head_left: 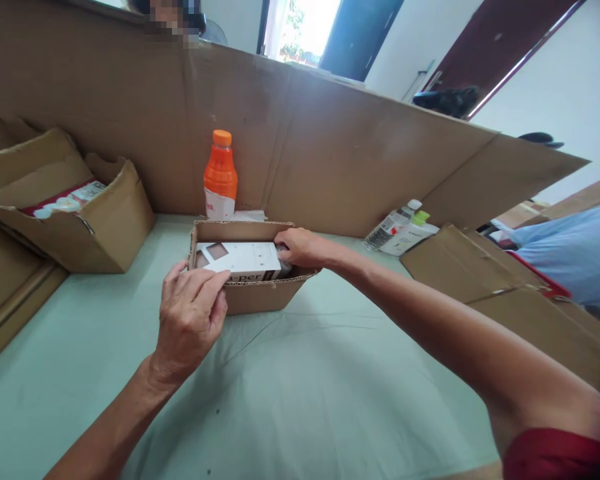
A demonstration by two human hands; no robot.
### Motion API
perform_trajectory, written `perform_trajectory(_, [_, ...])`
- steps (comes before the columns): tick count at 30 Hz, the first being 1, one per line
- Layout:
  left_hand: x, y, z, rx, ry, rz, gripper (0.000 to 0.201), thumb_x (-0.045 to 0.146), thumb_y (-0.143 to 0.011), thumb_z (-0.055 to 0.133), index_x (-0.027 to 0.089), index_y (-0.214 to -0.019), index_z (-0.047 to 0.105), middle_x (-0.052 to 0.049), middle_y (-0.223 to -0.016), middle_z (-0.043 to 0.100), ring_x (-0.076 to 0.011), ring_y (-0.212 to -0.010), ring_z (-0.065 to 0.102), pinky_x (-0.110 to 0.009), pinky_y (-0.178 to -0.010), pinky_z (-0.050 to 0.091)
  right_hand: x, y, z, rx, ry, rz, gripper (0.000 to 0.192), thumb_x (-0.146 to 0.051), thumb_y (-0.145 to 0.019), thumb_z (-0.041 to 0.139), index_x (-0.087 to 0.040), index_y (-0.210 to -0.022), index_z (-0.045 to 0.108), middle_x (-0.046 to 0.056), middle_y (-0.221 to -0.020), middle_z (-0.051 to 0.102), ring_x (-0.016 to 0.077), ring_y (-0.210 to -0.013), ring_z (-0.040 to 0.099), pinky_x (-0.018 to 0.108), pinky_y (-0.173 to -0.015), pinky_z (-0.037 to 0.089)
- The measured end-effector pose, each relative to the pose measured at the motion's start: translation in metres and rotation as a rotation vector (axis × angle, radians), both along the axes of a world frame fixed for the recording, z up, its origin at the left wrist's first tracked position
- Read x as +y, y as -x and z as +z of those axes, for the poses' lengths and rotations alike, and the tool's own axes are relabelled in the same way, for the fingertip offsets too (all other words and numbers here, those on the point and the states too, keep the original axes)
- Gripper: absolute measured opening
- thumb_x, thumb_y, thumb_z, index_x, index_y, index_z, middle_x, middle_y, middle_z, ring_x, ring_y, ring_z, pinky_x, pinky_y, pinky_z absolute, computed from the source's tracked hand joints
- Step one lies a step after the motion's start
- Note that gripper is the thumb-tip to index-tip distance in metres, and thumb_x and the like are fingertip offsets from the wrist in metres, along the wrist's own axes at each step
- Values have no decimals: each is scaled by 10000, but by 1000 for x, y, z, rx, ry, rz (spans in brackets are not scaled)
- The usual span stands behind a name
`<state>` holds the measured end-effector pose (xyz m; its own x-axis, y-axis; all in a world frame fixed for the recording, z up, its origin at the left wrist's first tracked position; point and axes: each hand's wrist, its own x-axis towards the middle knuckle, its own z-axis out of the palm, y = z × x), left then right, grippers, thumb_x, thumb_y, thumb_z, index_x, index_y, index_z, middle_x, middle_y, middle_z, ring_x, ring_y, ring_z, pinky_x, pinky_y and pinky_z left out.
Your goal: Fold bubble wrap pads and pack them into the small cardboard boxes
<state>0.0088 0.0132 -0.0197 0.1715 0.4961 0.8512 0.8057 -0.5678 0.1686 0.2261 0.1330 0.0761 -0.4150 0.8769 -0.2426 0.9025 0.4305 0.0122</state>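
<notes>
Corrugated cardboard box (250,293) is steadied by left hand (190,320); smooth white rectangular carton (240,259) is gripped by right hand (300,248).

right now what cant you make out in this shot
Head view:
- White carton: lower part hidden by the small cardboard box; print cut off.
- Right hand: fingertips hidden behind the carton's end.
- Bottles lying at right: labels too small to read.
</notes>
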Motion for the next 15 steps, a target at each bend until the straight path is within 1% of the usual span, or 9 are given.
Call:
perform_trajectory(2, [-3,5,1,-73,-22,57,464,95,-825,667,167,-1277,593,-123,-1150,668,-288,-1120,632,-586,-1128,409,-9,-14,1,143,-157,21,208,-159,-842,599,-167,-983,752,98,-1025,775,210,-867,694,282,-707,483])
perform_trajectory(4, [-7,13,-1,-180,-12,101,576,137,-815,695,187,-1370,548,-145,-1270,620,-319,-1247,575,-583,-1147,390,-26,-38,-1,378,-390,5,234,-205,-894,563,-195,-1045,742,76,-1085,768,207,-921,697,301,-767,510])
perform_trajectory(6, [-11,21,-10,-302,101,109,584,179,-833,690,214,-1398,542,-142,-1343,587,-314,-1301,542,-545,-1143,413,-49,-68,-12,613,-586,-75,232,-254,-936,529,-209,-1027,738,64,-1053,770,196,-906,697,320,-793,529])
perform_trajectory(7, [-13,24,-17,-368,195,103,574,204,-845,683,228,-1401,544,-138,-1384,566,-308,-1313,535,-528,-1135,430,-61,-82,-22,702,-624,-126,228,-283,-943,528,-209,-1002,734,64,-1006,772,193,-869,696,326,-779,538])
perform_trajectory(8, [-15,27,-26,-432,300,93,575,233,-851,679,242,-1409,539,-133,-1432,535,-305,-1322,530,-519,-1128,443,-72,-93,-36,765,-613,-178,219,-308,-935,542,-207,-996,727,67,-971,769,193,-833,695,328,-747,546])
perform_trajectory(9, [-16,27,-35,-491,404,81,597,261,-850,680,260,-1426,522,-126,-1480,497,-303,-1332,524,-518,-1124,450,-81,-100,-52,806,-554,-217,223,-330,-914,571,-205,-1029,716,76,-973,764,198,-819,695,327,-706,551])
perform_trajectory(12, [-18,16,-60,-652,627,15,730,311,-825,697,294,-1498,413,-110,-1553,425,-301,-1369,493,-527,-1134,445,-92,-96,-103,873,-275,-215,462,-406,-834,663,-199,-1244,618,127,-1163,720,247,-960,696,340,-672,571])
perform_trajectory(13, [-18,9,-64,-712,665,-4,762,318,-817,698,288,-1510,383,-113,-1548,429,-298,-1375,488,-526,-1135,444,-91,-89,-117,888,-206,-203,522,-432,-819,676,-198,-1276,586,138,-1206,701,257,-988,689,355,-690,579])
perform_trajectory(15, [-19,-9,-66,-844,705,-25,778,319,-805,689,251,-1509,363,-131,-1515,464,-293,-1359,505,-515,-1126,456,-88,-75,-134,918,-130,-222,503,-460,-828,650,-193,-1246,569,137,-1190,698,243,-911,691,377,-717,582])
